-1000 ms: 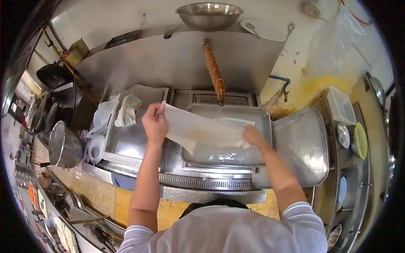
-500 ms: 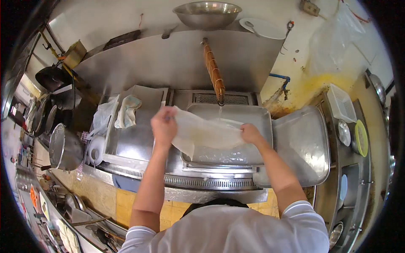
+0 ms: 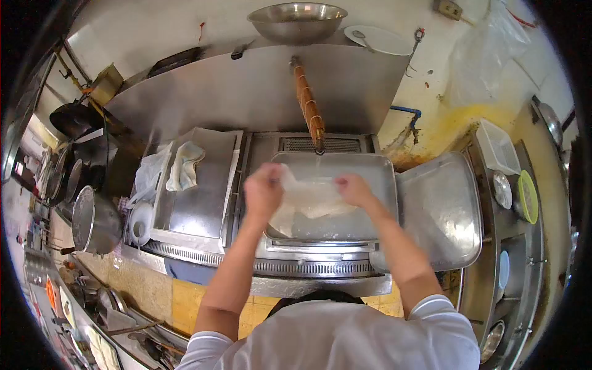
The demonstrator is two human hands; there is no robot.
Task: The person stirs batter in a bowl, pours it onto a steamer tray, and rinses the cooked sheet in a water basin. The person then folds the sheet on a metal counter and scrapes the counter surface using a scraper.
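Note:
A thin whitish sheet [image 3: 311,196] hangs between my two hands over a metal tray [image 3: 370,231] that holds water. My left hand [image 3: 264,188] is closed on the sheet's left end, above the tray's left side. On the other end, my right hand [image 3: 354,189] pinches the sheet near the middle of the tray. The sheet sags between them, and its lower part is blurred. Above the tray's far edge a wrapped brown spout [image 3: 310,111] points down, with a thin stream of water below it.
A second metal tray [image 3: 441,213] leans at the right. To the left, a cloth [image 3: 185,166] lies on a steel surface [image 3: 206,203], near a plastic bag [image 3: 150,172] and a pot [image 3: 95,221]. A steel bowl [image 3: 298,23] and white plate [image 3: 379,40] stand on the back ledge.
Both hands have come closer together, my left hand moving right and my right hand slightly left. The sheet between them is less stretched and sags more over the tray.

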